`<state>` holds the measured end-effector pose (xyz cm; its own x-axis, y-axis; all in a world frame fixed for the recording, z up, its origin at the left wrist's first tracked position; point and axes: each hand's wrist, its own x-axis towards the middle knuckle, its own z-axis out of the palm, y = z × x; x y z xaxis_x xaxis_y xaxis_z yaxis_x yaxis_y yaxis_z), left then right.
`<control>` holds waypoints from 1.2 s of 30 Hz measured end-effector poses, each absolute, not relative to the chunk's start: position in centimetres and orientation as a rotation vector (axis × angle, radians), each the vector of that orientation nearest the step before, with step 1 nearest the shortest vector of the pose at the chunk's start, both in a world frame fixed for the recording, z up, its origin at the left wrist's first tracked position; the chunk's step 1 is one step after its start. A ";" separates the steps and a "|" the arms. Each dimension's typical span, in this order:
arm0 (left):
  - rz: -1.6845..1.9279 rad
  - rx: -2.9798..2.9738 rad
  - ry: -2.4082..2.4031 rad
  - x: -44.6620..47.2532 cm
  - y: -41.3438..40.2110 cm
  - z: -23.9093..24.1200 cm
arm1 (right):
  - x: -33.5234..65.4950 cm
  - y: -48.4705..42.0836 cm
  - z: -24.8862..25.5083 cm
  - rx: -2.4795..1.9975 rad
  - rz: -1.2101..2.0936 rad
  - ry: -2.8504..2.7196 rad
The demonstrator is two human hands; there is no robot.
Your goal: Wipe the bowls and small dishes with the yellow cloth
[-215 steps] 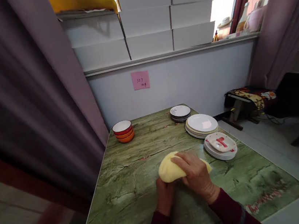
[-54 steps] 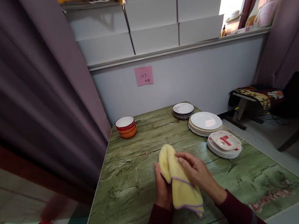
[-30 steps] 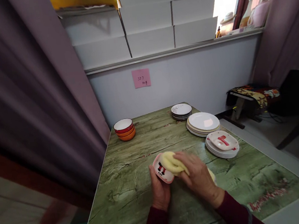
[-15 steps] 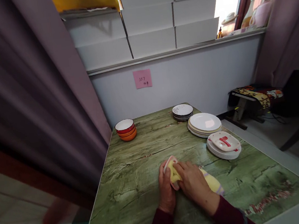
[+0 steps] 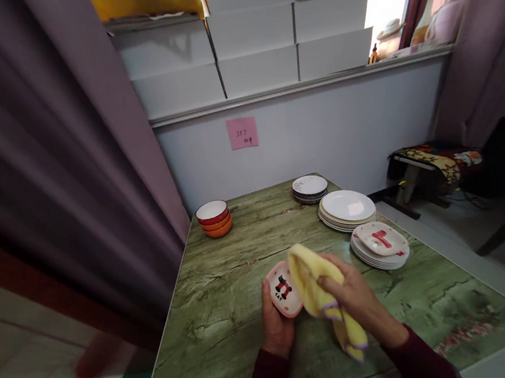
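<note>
A small pink-rimmed dish [image 5: 284,290] with a cat picture and the word CAT rests in my left hand [image 5: 276,325], tilted with its inside facing me. My thumb lies along its left edge, and the other fingers are mostly hidden beneath it. My right hand [image 5: 352,293] grips a yellow cloth [image 5: 314,283] with purple edging. The cloth is bunched up and overlaps the dish's right side, its lower end hanging down over the green table [image 5: 217,342].
At the far left stands a stack of red and orange bowls [image 5: 214,220]. Along the right side are a small plate stack [image 5: 310,186], larger white plates [image 5: 348,206] and a stack topped by a red-patterned dish [image 5: 382,239]. A patterned cloth-covered stool [image 5: 434,159] stands beyond the table.
The cloth, which was pressed inside the dish, has been lifted up and to the right by my right hand. The dish's cat picture is now uncovered, and my left hand still holds it.
</note>
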<state>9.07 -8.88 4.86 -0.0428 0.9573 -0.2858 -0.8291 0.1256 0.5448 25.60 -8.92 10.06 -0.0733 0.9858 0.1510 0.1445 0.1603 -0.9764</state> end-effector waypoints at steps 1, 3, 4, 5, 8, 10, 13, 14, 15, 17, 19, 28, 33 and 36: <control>1.442 0.238 0.693 9.2 -8.9 4.9 | 25.7 -8.8 10.2 -1.189 0.888 -1.425; 1.405 0.270 0.682 9.4 -9.1 4.8 | 25.7 -8.9 10.4 -1.181 0.553 -1.496; 1.407 0.299 0.670 9.5 -9.2 4.8 | 25.5 -9.0 10.3 -1.157 0.429 -1.573; 1.419 0.333 0.656 9.6 -9.3 4.8 | 25.2 -9.2 10.0 -1.129 0.347 -1.659; 1.436 0.408 0.613 9.7 -9.7 4.8 | 24.0 -9.6 8.4 -1.077 0.340 -1.828; 1.399 0.410 0.618 9.7 -9.9 4.8 | 23.3 -9.5 7.2 -1.109 0.398 -1.779; 1.339 0.420 0.642 9.6 -10.2 4.8 | 23.0 -8.8 6.2 -1.240 0.432 -1.619; 1.328 0.444 0.642 9.5 -10.3 4.9 | 23.1 -8.6 6.2 -1.294 0.446 -1.598; 1.321 0.477 0.637 9.5 -10.3 4.9 | 23.2 -8.5 6.3 -1.351 0.470 -1.606; 1.312 0.550 0.628 9.6 -10.4 4.7 | 23.5 -8.3 6.7 -1.468 0.547 -1.684; 1.316 0.593 0.633 9.7 -10.4 4.4 | 23.7 -8.4 7.1 -1.571 0.611 -1.743; 1.525 0.692 0.734 10.0 -9.8 4.4 | 23.7 -7.8 6.7 -1.482 0.839 -1.563; 1.540 0.843 0.791 10.7 -9.6 5.4 | 23.5 -7.6 5.7 -1.422 0.841 -1.458; 1.472 1.053 1.013 10.1 -9.0 5.0 | 23.9 -7.5 5.7 -1.432 0.642 -1.511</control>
